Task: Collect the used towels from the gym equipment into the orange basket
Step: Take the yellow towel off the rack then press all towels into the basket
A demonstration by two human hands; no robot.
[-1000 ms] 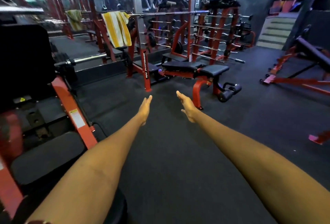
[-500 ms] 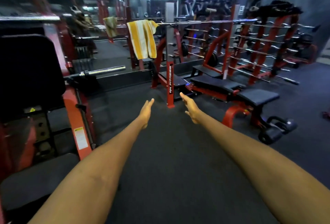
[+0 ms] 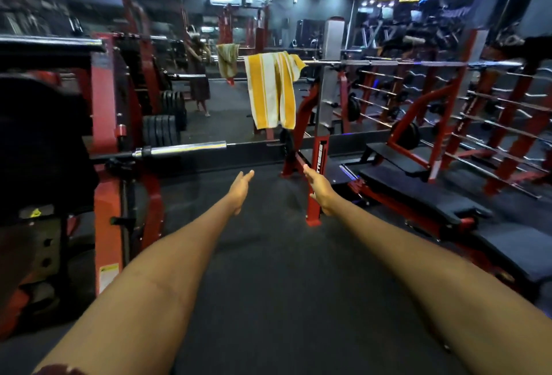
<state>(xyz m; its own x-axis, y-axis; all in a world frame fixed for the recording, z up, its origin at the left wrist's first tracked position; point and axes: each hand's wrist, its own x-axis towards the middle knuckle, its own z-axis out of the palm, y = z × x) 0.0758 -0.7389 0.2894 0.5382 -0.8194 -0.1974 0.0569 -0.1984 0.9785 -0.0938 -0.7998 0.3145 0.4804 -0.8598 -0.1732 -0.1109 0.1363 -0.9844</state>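
A yellow and white striped towel hangs over the end of a barbell on a red bench-press rack, straight ahead and above my hands. Behind it a mirror shows the towel's dim reflection. My left hand and my right hand reach forward with flat, straight fingers, holding nothing, well short of the towel. No orange basket is in view.
A red rack with a chrome bar and black weight plates stands at left. A black bench on a red frame lies at right, with a rack of bars behind. A red upright post rises beside my right hand. Dark rubber floor stretches ahead.
The view has moved closer to the striped towel and turned left; the towel now looks larger and more central. Both hands stay stretched forward and empty.
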